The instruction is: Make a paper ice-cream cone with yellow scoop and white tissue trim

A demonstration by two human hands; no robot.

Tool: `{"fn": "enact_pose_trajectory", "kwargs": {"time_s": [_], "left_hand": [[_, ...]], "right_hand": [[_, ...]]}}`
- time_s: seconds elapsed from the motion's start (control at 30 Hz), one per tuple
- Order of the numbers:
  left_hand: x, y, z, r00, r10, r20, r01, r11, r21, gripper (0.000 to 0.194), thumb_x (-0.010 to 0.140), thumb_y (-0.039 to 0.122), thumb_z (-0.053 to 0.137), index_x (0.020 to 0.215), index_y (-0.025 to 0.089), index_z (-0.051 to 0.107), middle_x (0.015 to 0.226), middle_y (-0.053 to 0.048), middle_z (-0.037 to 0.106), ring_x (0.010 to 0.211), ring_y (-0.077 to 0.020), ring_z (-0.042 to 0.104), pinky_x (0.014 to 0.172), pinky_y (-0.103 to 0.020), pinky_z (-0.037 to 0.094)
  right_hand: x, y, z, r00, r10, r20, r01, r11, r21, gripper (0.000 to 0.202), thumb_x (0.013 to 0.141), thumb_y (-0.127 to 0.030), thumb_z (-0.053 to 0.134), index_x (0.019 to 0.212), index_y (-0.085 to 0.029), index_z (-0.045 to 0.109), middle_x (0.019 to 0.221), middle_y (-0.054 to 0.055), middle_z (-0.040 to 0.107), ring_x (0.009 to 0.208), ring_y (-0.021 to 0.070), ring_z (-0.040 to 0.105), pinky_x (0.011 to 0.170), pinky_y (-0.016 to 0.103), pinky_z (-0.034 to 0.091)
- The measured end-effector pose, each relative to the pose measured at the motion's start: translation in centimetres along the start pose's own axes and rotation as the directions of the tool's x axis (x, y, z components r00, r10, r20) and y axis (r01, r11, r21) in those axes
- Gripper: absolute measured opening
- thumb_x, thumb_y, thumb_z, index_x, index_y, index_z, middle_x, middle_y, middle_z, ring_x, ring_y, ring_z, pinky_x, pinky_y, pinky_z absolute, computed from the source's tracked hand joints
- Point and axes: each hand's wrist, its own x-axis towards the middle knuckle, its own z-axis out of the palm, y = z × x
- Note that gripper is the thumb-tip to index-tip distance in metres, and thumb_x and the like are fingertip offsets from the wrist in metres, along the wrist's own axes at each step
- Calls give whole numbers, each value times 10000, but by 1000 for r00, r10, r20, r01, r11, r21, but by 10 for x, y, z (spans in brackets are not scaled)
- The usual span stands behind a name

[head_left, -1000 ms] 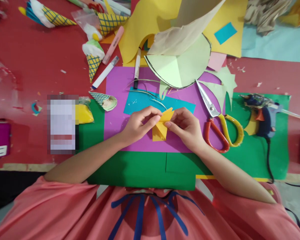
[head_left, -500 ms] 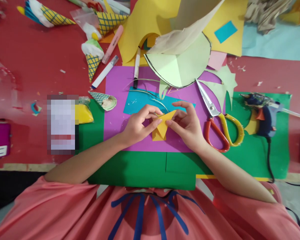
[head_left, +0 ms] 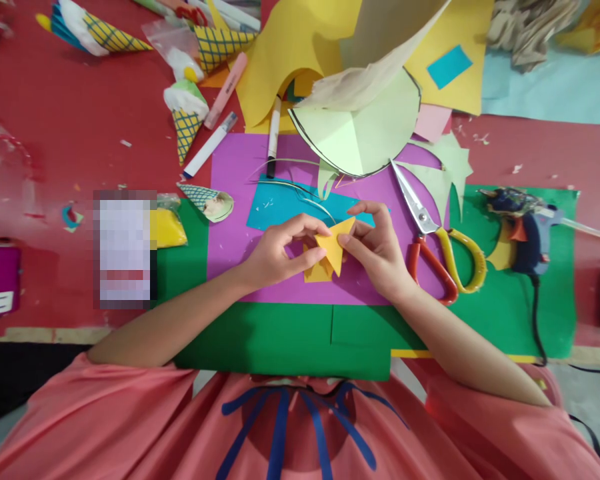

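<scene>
A small folded piece of yellow paper [head_left: 336,247], roughly triangular with a point facing down, is pinched between both hands. My left hand [head_left: 285,248] grips its left edge with thumb and fingers. On the other side, my right hand [head_left: 375,250] holds the right edge between thumb and bent fingers, its index finger raised in an arch. Beneath them lies another yellow paper piece [head_left: 316,272] on the purple sheet [head_left: 250,267]. A blue paper strip [head_left: 275,207] with thin offcuts on it is just beyond my fingers.
Scissors [head_left: 423,223] with red and yellow handles lie right of my right hand. Farther right is a glue gun [head_left: 530,240] on green paper [head_left: 480,327]. A pale green paper disc [head_left: 360,137], markers [head_left: 210,143] and paper ice-cream cones [head_left: 186,120] lie beyond.
The yellow paper has turned in my fingers and shifted slightly right, now showing a broader face. My left fingertips have moved a little on its edge.
</scene>
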Motion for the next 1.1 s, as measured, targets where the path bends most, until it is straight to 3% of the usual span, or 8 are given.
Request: {"fn": "enact_pose_trajectory", "kwargs": {"time_s": [0.13,0.33,0.5,0.6,0.9,1.03,1.1], "left_hand": [[0,0,0,1000,-10,-1,10,1000,-18,128,872,243,657,988,193,635,943,-17,739,811,-101,730,666,-155,567],[3,-3,1,993,-58,-105,52,996,-67,182,904,372,651,886,192,627,815,8,726,719,-91,725,623,-157,565],[2,-2,0,989,-19,-144,18,1000,-10,170,917,355,642,874,199,589,741,37,711,632,-80,713,574,-147,552],[-2,0,2,989,42,-144,-32,997,72,119,918,306,641,896,206,580,782,41,729,643,-79,726,566,-138,547],[-4,-1,4,980,159,-122,-132,970,205,51,944,265,595,963,219,589,838,37,749,676,-76,742,578,-122,549],[-3,-4,4,975,186,-120,-158,964,212,213,868,287,707,1030,217,589,891,19,741,749,-87,735,655,-147,570],[-1,-4,4,971,206,-122,-173,956,236,192,863,291,712,997,213,599,875,18,729,748,-87,713,670,-164,563]], "right_hand": [[1,0,-2,998,-70,-5,70,994,-88,73,930,-299,631,915,-236,598,838,-17,616,741,106,567,681,261,442],[-1,-1,-1,993,-121,0,118,965,-235,102,935,-299,604,925,-222,670,881,8,656,792,124,594,739,275,480],[-5,-1,1,994,-79,71,86,991,-105,199,875,-376,690,990,-220,641,891,7,680,773,125,634,696,269,511],[-5,1,3,998,-47,34,48,998,-41,235,828,-348,750,970,-217,615,883,5,685,778,126,652,699,270,526],[-2,0,9,999,-15,-51,13,999,-44,266,751,-356,818,805,-197,611,688,-33,616,596,84,557,550,228,459],[-1,0,8,998,-8,-62,3,997,-72,301,731,-407,825,814,-190,634,736,-7,658,619,93,586,552,232,479],[-2,2,7,998,5,-60,-10,996,-84,316,725,-421,827,811,-188,632,751,-2,666,634,101,600,567,242,496]]}}
